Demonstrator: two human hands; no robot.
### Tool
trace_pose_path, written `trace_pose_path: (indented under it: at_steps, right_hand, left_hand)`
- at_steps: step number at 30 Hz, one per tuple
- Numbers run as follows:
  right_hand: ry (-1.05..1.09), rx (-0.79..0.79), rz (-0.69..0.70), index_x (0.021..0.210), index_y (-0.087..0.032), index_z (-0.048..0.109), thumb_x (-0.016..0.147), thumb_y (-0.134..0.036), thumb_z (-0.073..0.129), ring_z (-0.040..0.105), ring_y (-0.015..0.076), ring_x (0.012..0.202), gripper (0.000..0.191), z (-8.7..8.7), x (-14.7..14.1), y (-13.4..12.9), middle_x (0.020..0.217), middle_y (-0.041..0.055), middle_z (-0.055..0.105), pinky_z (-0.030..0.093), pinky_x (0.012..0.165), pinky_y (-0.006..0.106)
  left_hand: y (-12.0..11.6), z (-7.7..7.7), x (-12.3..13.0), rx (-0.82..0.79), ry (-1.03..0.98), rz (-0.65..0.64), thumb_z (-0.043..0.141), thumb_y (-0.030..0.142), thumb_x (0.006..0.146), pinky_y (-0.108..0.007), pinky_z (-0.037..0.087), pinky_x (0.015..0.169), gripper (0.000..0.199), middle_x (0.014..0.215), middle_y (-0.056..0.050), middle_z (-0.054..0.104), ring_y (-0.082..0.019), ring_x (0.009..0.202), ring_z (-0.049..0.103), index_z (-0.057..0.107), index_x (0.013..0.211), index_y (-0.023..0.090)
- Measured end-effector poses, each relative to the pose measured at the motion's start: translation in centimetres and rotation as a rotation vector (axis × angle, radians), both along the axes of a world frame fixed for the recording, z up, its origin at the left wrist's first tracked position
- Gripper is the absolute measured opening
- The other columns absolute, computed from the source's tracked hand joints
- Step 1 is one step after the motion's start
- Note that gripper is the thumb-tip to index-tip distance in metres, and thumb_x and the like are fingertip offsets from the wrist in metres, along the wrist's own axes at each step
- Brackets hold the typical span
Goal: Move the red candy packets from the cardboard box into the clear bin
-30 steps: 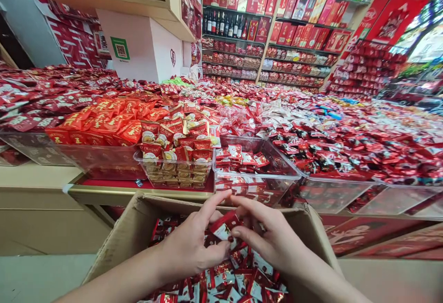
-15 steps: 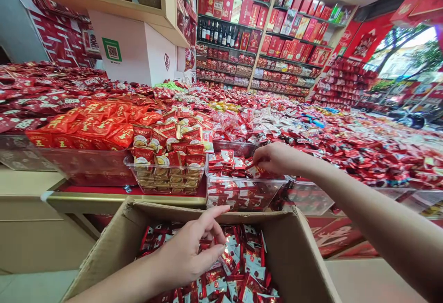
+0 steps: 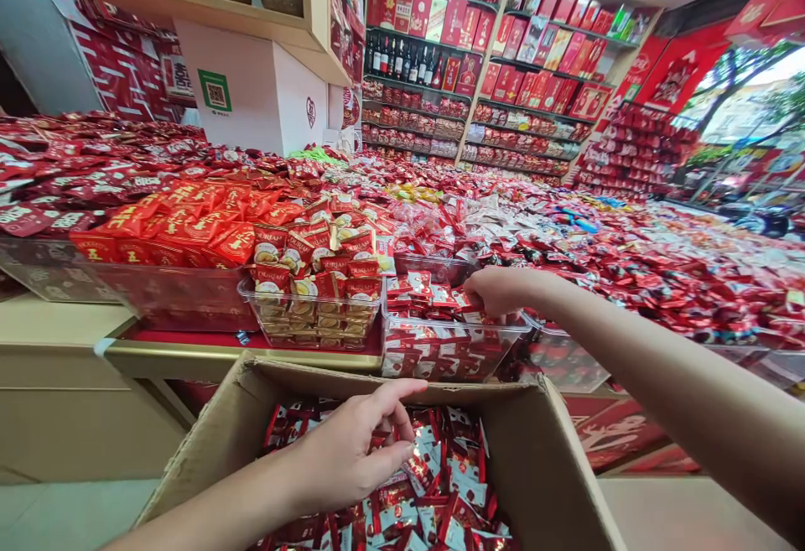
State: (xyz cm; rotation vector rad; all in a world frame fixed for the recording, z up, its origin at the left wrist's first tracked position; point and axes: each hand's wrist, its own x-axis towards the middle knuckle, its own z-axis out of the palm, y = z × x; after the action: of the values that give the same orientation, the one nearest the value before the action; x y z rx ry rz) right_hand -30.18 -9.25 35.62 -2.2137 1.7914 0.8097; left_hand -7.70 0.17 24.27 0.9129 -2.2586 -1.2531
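My right hand (image 3: 500, 291) reaches into a clear plastic bin (image 3: 454, 335) at the counter's front edge. Its fingers are curled down around a small red wrapped candy (image 3: 466, 304); the fingertips are partly hidden. More red-and-white wrapped candies (image 3: 418, 284) fill that bin. Nearer to me, my left hand (image 3: 371, 442) hovers over an open cardboard box (image 3: 541, 450), thumb and fingers apart, with nothing visible in them. Many red and white wrapped candies (image 3: 433, 467) lie loose inside the box, below that hand.
Left of the bin stand a clear basket of durian-labelled candies (image 3: 314, 316) and a bin of orange-red packets (image 3: 169, 232). Heaped sweets (image 3: 660, 291) cover the counter to the right. Shelves with bottles and red boxes (image 3: 433, 27) line the back wall.
The view has swung slightly left, so the scene sits further right. My right hand has lowered slightly over the candies in the bin. My left hand keeps its pose above the box.
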Motion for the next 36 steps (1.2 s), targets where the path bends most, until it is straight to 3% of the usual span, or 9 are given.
trace_pose_path:
  at_steps: [5, 11, 14, 20, 24, 28, 32, 34, 36]
  right_hand:
    - [0.070, -0.006, 0.126, 0.079, -0.009, 0.067, 0.060, 0.005, 0.051, 0.060, 0.0284, 0.084, 0.029, -0.9, 0.1, 0.0, 0.087, 0.0144, 0.067, 0.043, 0.065, 0.033]
    - [0.104, 0.240, 0.096, 0.070, -0.010, 0.069, 0.058, -0.012, 0.069, 0.061, 0.0249, 0.074, 0.012, -2.1, 1.0, -1.3, 0.070, 0.0090, 0.067, 0.044, 0.065, 0.032]
    - [0.102, 0.365, 0.046, 0.068, -0.010, 0.069, 0.056, -0.025, 0.074, 0.061, 0.0233, 0.062, 0.020, -2.4, 1.0, -2.2, 0.057, 0.0065, 0.063, 0.045, 0.058, 0.033]
    - [0.046, 0.359, 0.046, 0.074, -0.012, 0.070, 0.053, -0.035, 0.076, 0.060, 0.0233, 0.060, 0.031, -2.9, 0.3, -2.8, 0.054, 0.0037, 0.060, 0.044, 0.056, 0.034]
    - [0.020, 0.381, -0.006, 0.069, -0.012, 0.069, 0.055, -0.034, 0.075, 0.060, 0.0219, 0.057, 0.026, -3.4, 0.2, -2.5, 0.049, 0.0031, 0.059, 0.045, 0.056, 0.033]
    - [-0.064, 0.212, -0.022, 0.074, -0.011, 0.068, 0.064, -0.033, 0.068, 0.059, 0.0220, 0.057, 0.024, -1.5, -0.1, -1.9, 0.058, 0.0071, 0.062, 0.045, 0.053, 0.033]
    - [-0.513, -0.211, 0.119, 0.088, -0.016, 0.062, 0.078, -0.030, 0.053, 0.058, 0.0179, 0.072, 0.019, 1.3, 0.5, 0.5, 0.082, 0.0056, 0.064, 0.044, 0.064, 0.029]
    - [-0.928, -0.180, 0.158, 0.092, -0.018, 0.056, 0.080, -0.035, 0.053, 0.055, 0.0139, 0.067, 0.021, 1.6, 1.7, 2.2, 0.078, 0.0024, 0.063, 0.043, 0.060, 0.025]
    - [-1.259, 0.016, 0.142, 0.099, -0.018, 0.049, 0.079, -0.038, 0.056, 0.053, 0.0113, 0.062, 0.030, 1.1, 3.4, 3.6, 0.074, 0.0006, 0.061, 0.041, 0.054, 0.023]
  left_hand:
    - [0.1, 0.3, 0.0, 0.012, -0.027, -0.018, 0.048, 0.019, 0.081, -0.024, 0.043, 0.065, 0.050, 0.091, -0.001, 0.061, -0.011, 0.067, 0.054, 0.035, 0.129, 0.023]
    - [-0.1, 0.0, 0.0, -0.018, -0.069, -0.033, 0.049, 0.021, 0.080, -0.024, 0.043, 0.067, 0.048, 0.090, 0.000, 0.062, -0.014, 0.075, 0.056, 0.038, 0.126, 0.028]
    - [-0.1, 0.1, 0.1, -0.014, -0.104, -0.029, 0.051, 0.021, 0.079, -0.025, 0.044, 0.068, 0.048, 0.091, 0.000, 0.064, -0.015, 0.076, 0.057, 0.040, 0.125, 0.028]
    - [-0.1, 0.0, 0.3, -0.031, -0.080, -0.029, 0.051, 0.020, 0.078, -0.025, 0.044, 0.067, 0.043, 0.088, -0.001, 0.063, -0.015, 0.075, 0.055, 0.047, 0.121, 0.025]
    - [-0.2, -0.2, 0.2, 0.084, 0.156, 0.014, 0.053, 0.027, 0.082, -0.025, 0.043, 0.064, 0.033, 0.082, -0.001, 0.059, -0.013, 0.069, 0.053, 0.052, 0.115, 0.023]
    - [-0.6, 2.1, 0.2, 0.351, 0.711, 0.111, 0.049, 0.041, 0.085, -0.023, 0.044, 0.056, 0.033, 0.082, -0.003, 0.058, -0.013, 0.066, 0.056, 0.051, 0.110, 0.021]
    - [-2.0, 6.4, -0.1, 0.371, 1.112, 0.276, 0.043, 0.048, 0.085, -0.026, 0.048, 0.054, 0.038, 0.081, -0.006, 0.061, -0.018, 0.069, 0.060, 0.052, 0.101, 0.016]
    - [-3.0, 8.1, -0.6, 0.321, 1.214, 0.365, 0.040, 0.050, 0.085, -0.027, 0.049, 0.053, 0.038, 0.078, -0.005, 0.062, -0.018, 0.066, 0.061, 0.052, 0.096, 0.016]
    - [-4.0, 9.0, -1.1, 0.274, 1.284, 0.424, 0.039, 0.049, 0.085, -0.029, 0.050, 0.055, 0.036, 0.074, -0.004, 0.061, -0.018, 0.064, 0.062, 0.051, 0.092, 0.016]
